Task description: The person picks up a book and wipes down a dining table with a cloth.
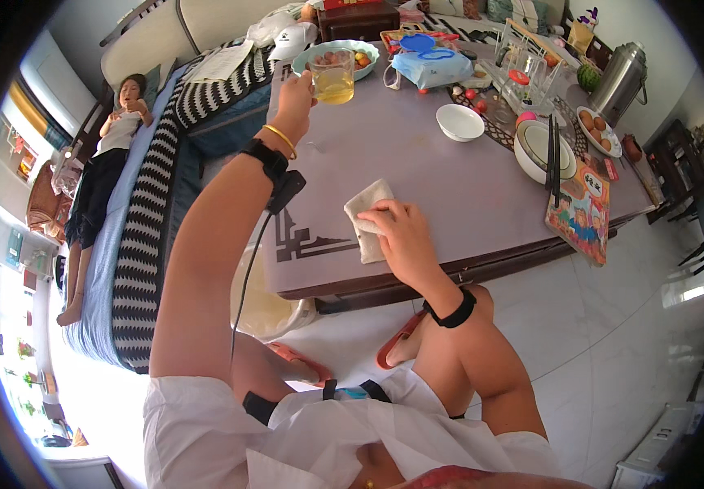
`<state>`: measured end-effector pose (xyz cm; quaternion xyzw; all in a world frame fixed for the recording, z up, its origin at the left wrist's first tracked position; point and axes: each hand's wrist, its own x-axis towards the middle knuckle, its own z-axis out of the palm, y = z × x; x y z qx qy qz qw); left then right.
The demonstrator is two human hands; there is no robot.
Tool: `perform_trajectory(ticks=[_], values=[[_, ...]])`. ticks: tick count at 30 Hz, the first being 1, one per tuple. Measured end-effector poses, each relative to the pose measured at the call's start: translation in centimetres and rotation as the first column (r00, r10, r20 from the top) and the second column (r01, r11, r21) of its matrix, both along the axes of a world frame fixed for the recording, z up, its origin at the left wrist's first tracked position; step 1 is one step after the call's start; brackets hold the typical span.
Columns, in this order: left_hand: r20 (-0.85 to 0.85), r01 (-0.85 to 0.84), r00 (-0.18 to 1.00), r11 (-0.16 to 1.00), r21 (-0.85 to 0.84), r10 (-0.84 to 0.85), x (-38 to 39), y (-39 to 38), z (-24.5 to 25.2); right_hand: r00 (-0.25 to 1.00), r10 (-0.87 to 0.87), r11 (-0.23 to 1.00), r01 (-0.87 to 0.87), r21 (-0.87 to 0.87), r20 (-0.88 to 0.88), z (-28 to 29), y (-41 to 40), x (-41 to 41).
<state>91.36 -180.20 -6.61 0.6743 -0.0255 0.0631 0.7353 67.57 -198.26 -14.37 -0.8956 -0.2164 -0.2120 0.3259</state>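
Observation:
My left hand grips the handle of a clear glass mug that holds yellow liquid. The mug overlaps a pale green scalloped bowl of fruit behind it; whether its base touches the tabletop I cannot tell. Near the front edge of the table, my right hand has its fingers on a folded beige cloth, which lies flat on the grey table cover. A small white bowl stands farther back, to the right of both hands.
Stacked bowls with black chopsticks rest near an illustrated book overhanging the table edge. Behind are wet wipes, a plate of eggs and a steel thermos. A bin stands below; a person lies on the sofa.

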Motion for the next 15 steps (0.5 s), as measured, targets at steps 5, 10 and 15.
perform_trajectory(ticks=[5, 10, 15], values=[[-0.082, -0.082, 0.993, 0.996, -0.020, 0.080, 2.9, -2.6, -3.3, 1.000, 0.006, 1.000, -0.006, -0.002, -0.031, 0.4, -0.2, -0.2], [-0.083, -0.050, 0.995, 0.998, -0.036, 0.047, 5.0, -4.0, -5.0, 0.997, 0.032, 0.999, -0.032, 0.005, -0.077, 0.7, -0.3, -0.3], [-0.105, -0.114, 0.988, 0.993, -0.038, 0.109, 5.3, -4.8, -5.5, 0.994, 0.038, 0.999, -0.035, 0.029, -0.104, 0.8, -0.2, -0.3]])
